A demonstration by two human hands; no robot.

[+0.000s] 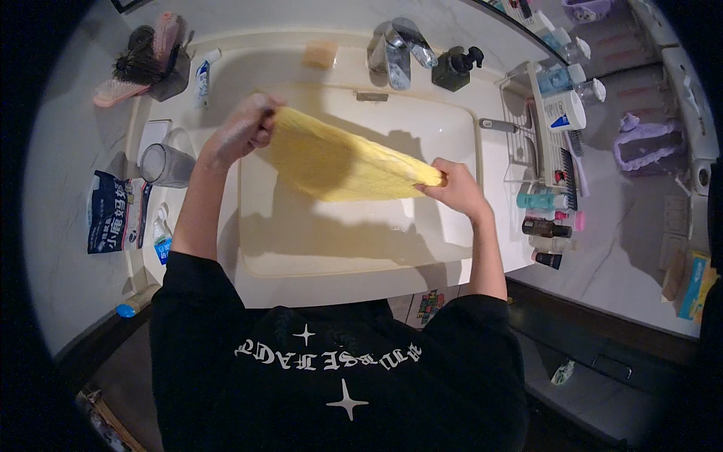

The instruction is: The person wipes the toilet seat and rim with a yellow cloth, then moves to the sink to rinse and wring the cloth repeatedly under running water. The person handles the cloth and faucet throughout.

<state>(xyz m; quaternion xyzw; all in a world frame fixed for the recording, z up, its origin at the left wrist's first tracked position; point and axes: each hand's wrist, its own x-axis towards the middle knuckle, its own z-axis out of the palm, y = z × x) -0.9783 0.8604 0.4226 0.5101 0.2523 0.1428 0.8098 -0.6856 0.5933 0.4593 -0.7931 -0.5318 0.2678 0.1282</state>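
Observation:
A yellow cloth (339, 158), folded along its upper edge, hangs stretched between my two hands above the white sink basin (339, 243). My left hand (248, 127) grips its upper left corner, fingers curled in. At the other end, my right hand (454, 186) pinches the right corner between thumb and fingers. The cloth slopes down from left to right, and its lower part droops loosely. Shadows of the arms and cloth fall across the basin. Behind it stands a chrome faucet (398, 53).
A dark soap pump bottle (452, 68) stands right of the faucet, an orange soap bar (320, 53) left. Beside my left arm are a clear cup (164, 164), a toothpaste tube (203, 82) and a brush holder (169, 76). A white rack (534, 124) and several bottles line the right side.

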